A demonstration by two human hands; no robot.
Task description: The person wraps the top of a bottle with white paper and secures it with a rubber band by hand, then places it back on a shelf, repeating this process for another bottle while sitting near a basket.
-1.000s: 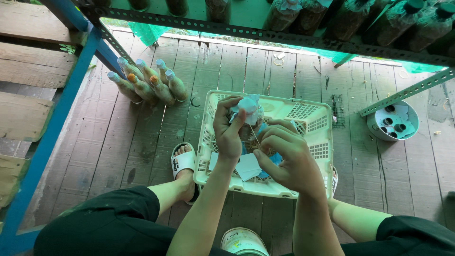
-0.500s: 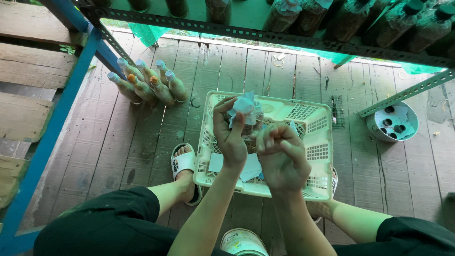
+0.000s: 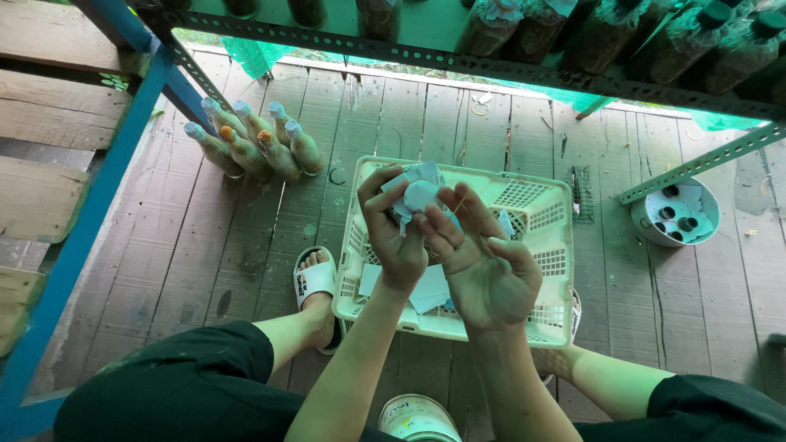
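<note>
Six bottles (image 3: 254, 147) lying on floor; one white basket (image 3: 540, 214); one white bowl (image 3: 675, 213); two sandals (image 3: 316, 282).

Bottle (image 3: 426, 214) mostly hidden behind hands; shelf bottles (image 3: 524, 24) cut off, contents perhaps substrate

Head-worn camera looks steeply down, close above the basket (image 3: 540, 214).
</note>
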